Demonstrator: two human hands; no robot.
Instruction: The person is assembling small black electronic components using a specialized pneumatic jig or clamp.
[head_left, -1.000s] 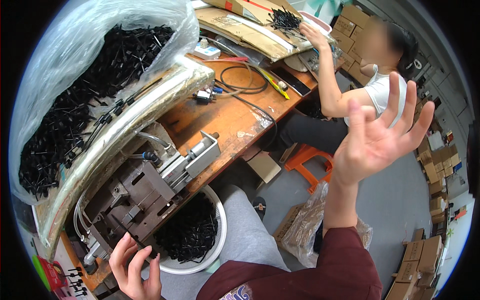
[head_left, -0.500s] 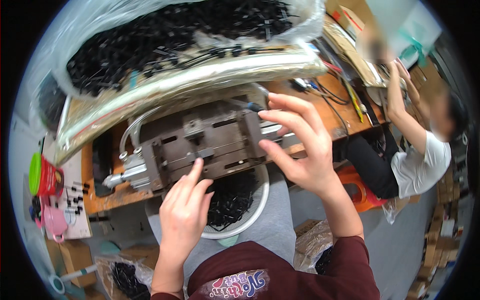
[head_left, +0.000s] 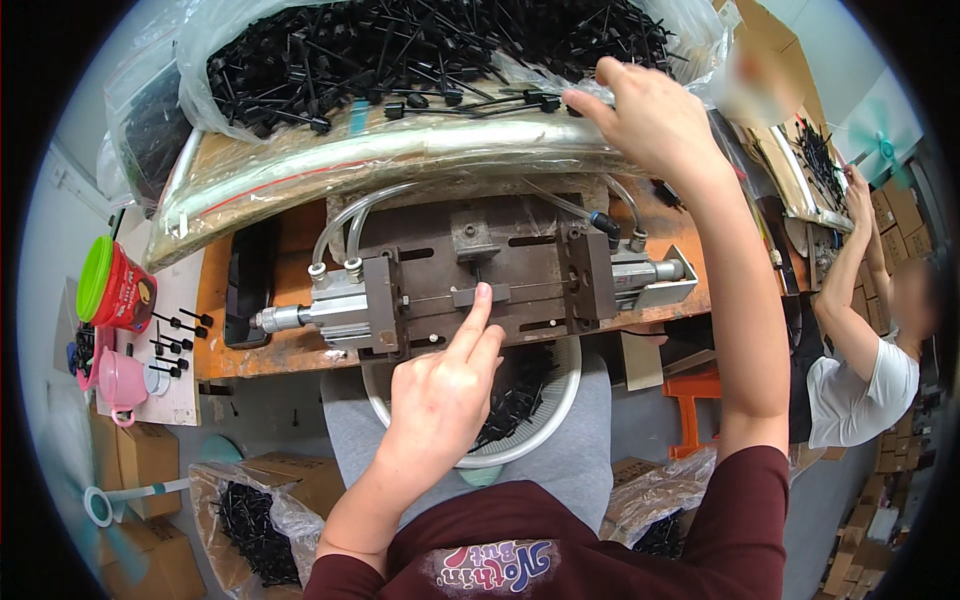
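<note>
A dark metal fixture with a cylinder on each side stands on the table before me. My left hand points up at it, the index fingertip on or just at the small grey block in its middle; the other fingers are curled and seem to hold nothing. My right hand reaches over the wrapped rim of the tray, thumb and fingers apart, with nothing seen in it. Close to its fingertips lie a few black rods with thick ends, at the edge of a large heap of black parts.
Clear air hoses run to the cylinders. A white basket of black parts sits at my lap. At left are a red tub, a pink cup and a dark phone-like slab. A co-worker sits at right.
My right hand has moved from beside the fixture's right end up to the tray's rim. My left fingertip stays at the block. The whole view has shifted and sharpened.
</note>
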